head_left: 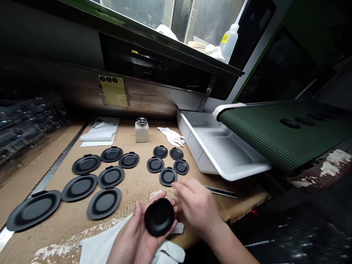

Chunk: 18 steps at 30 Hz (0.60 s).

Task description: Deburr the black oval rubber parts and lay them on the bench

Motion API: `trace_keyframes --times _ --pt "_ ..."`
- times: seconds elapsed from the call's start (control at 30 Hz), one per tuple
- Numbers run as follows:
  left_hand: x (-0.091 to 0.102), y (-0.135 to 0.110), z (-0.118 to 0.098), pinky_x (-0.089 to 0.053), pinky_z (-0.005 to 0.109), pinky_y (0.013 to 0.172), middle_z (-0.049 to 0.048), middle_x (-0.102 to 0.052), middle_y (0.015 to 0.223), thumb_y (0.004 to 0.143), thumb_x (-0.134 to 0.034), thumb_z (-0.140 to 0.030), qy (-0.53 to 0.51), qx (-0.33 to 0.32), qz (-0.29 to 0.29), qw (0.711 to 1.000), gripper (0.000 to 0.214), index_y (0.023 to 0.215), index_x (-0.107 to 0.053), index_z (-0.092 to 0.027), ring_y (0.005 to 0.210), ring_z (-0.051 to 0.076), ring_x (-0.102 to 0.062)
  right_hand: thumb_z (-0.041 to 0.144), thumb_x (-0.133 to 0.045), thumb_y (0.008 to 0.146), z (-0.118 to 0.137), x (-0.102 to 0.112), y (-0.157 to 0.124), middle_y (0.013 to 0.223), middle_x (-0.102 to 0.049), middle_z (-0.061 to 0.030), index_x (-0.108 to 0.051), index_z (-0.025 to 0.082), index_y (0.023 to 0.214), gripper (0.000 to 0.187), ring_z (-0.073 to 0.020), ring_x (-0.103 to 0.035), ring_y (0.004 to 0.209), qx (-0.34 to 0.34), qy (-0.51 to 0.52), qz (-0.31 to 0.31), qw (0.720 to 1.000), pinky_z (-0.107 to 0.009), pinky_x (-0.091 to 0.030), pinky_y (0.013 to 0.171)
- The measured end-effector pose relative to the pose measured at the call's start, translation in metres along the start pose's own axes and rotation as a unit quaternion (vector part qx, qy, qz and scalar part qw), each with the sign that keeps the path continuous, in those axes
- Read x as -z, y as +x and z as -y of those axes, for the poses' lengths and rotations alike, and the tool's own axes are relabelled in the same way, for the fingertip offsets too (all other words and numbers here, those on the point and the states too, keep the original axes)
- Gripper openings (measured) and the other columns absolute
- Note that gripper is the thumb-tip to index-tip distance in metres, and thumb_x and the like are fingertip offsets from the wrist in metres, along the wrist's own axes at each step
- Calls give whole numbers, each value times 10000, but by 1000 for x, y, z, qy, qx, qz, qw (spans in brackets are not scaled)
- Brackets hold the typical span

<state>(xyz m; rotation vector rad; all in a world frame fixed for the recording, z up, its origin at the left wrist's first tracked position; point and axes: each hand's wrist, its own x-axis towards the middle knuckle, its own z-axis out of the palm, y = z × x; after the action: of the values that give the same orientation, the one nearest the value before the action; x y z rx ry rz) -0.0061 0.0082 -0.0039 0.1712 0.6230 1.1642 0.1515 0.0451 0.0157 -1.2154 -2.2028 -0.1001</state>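
My left hand (137,234), palm up, cradles a round black lid (159,217), with the thumb on one side and fingertips showing along its far edge. A small tab shows at the lid's upper rim. My right hand (196,203) is raised just to the right, slightly blurred, its fingers stretched leftward with nothing visible in them. Beyond those fingertips lies a similar black lid (168,176), one of a small cluster on the cardboard-covered table (140,183). Larger black lids (104,203) lie face up in a group to the left. Beneath my left hand is a white cloth (101,242).
A small pump-top bottle (141,132), papers (100,130) and a white glove (172,136) lie at the back. On the right, a white tray (203,161) sits below a green conveyor belt (261,128) carrying dark pieces. Clear plastic trays (30,124) are stacked left.
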Motion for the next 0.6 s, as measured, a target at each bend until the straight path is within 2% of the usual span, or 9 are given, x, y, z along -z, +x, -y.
trace_keyframes --times 0.1,0.17,0.23,0.33,0.47,0.6 --pt "-4 -2 -4 -406 551 924 292 -593 1135 895 -362 -341 -6 16 -31 999 502 1282 -423 -28 1091 353 -542 188 -400 889 -38 6 -27 987 -630 -86 -620 169 1012 253 -195 -574 919 -113 -38 -1 993 -337 -487 805" --pt "-7 -2 -7 -419 535 918 288 -582 1156 904 -328 -343 -16 13 -44 999 520 1328 -355 -42 1102 337 -537 235 -451 873 -61 8 -43 1040 -623 -86 -633 183 1000 228 -218 -580 957 -149 -51 22 987 -377 -504 822" --pt "-9 -2 -8 -427 521 916 285 -579 1163 909 -318 -335 -20 10 -55 998 518 1340 -331 -49 1102 330 -539 260 -477 864 -76 10 -54 1074 -618 -74 -641 202 995 217 -219 -581 986 -152 -42 44 987 -381 -512 838" --pt "-12 -3 -8 -425 508 925 277 -582 1164 914 -309 -319 -21 8 -64 998 504 1344 -317 -56 1093 324 -546 276 -480 871 -86 11 -61 1117 -609 -57 -641 229 1009 217 -205 -571 1034 -155 -3 78 985 -373 -496 892" --pt "-15 -5 -10 -415 508 942 266 -578 1177 915 -314 -276 -31 -3 -71 997 483 1350 -303 -65 1075 325 -559 302 -431 895 -94 12 -67 1148 -598 -75 -634 213 1037 263 -208 -568 1058 -174 10 76 982 -393 -484 915" --pt "-17 -6 -12 -433 492 928 280 -585 1154 908 -322 -254 -47 -12 -87 995 460 1313 -348 -38 1051 339 -570 323 -452 887 -110 13 -75 1162 -595 -62 -634 228 1032 252 -199 -569 1066 -134 4 96 986 -357 -498 902"
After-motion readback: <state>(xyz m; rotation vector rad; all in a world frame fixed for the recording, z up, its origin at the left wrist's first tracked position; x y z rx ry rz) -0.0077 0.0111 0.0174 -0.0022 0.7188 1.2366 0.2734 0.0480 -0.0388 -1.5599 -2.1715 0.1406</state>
